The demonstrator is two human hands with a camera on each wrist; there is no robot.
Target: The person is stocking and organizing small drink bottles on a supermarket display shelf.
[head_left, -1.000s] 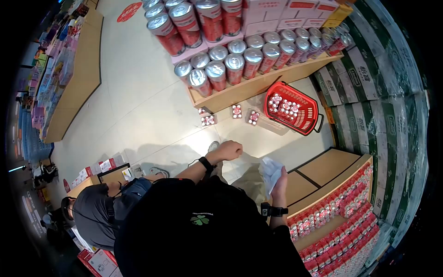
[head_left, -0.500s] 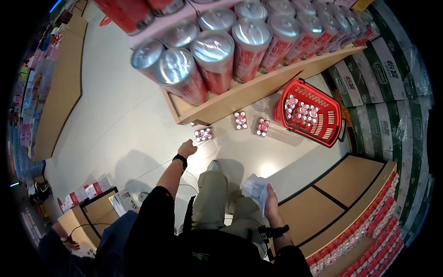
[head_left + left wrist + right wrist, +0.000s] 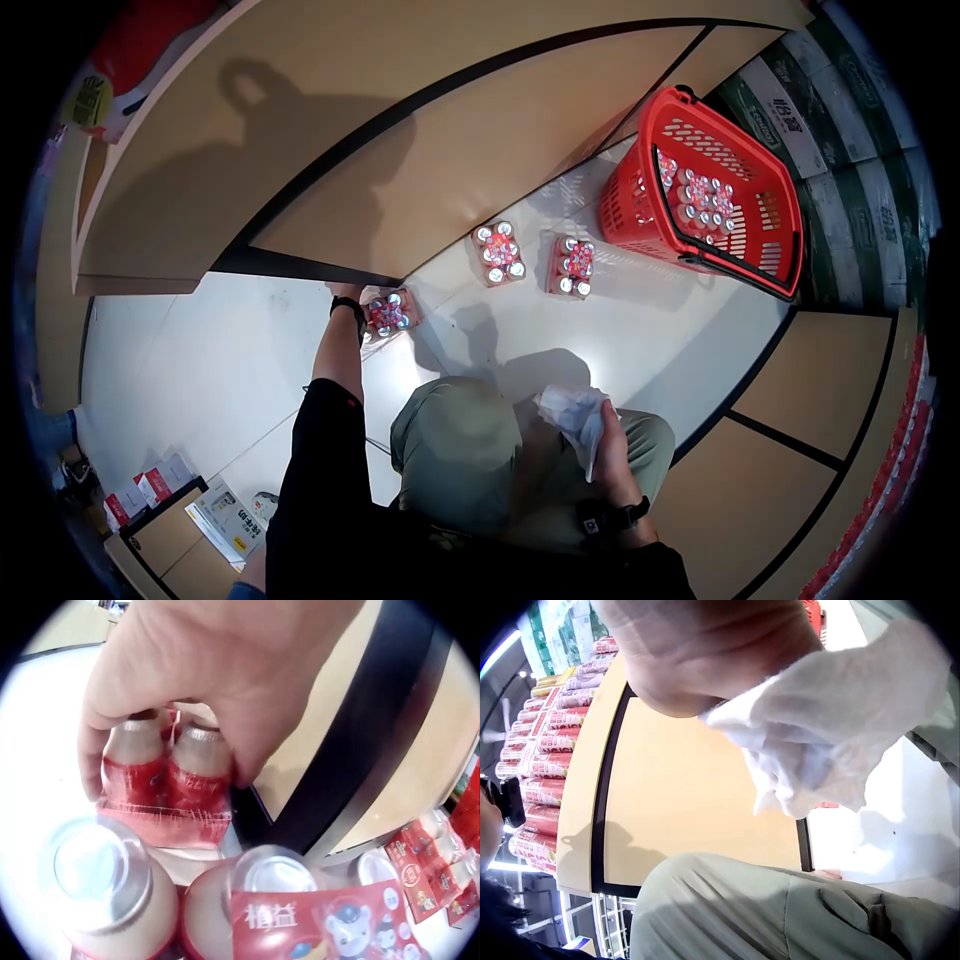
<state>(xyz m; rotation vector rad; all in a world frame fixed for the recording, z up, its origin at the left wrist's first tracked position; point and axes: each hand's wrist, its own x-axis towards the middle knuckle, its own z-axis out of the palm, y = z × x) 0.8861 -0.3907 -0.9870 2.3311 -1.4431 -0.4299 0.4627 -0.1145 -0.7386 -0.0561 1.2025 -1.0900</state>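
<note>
A wooden stand (image 3: 480, 160) fills much of the head view's upper part, its black-trimmed bottom edge meeting the pale floor (image 3: 250, 350). Along the floor's right edge are a low wooden cabinet (image 3: 775, 475) and, farther up, a stack of green and white cartons (image 3: 855, 210). The person's knees (image 3: 455, 440), in grey-green trousers, are bent over the near part of the floor. The red basket (image 3: 630, 215) sits at the floor's upper right corner, between the stand and the cartons, with bottle packs (image 3: 705, 205) inside it. At the lower left, a flat white box (image 3: 228, 522) stands against a wooden side, close to some red-and-white boxes (image 3: 155, 485). The right hand (image 3: 613, 455) grips a crumpled white cloth (image 3: 573, 415) above the right knee. The left hand (image 3: 202, 682) reaches down by the stand's bottom corner; its thumb and fingers clasp a small pack (image 3: 165, 780) of red-labelled bottles from above, beside the black trim. Just beside that hand, a near pack (image 3: 390, 313) sits on the floor by the same corner. Farther right, near the stand's bottom edge, are a middle pack (image 3: 498, 254) and a right pack (image 3: 571, 266), set apart, silver caps facing up.
</note>
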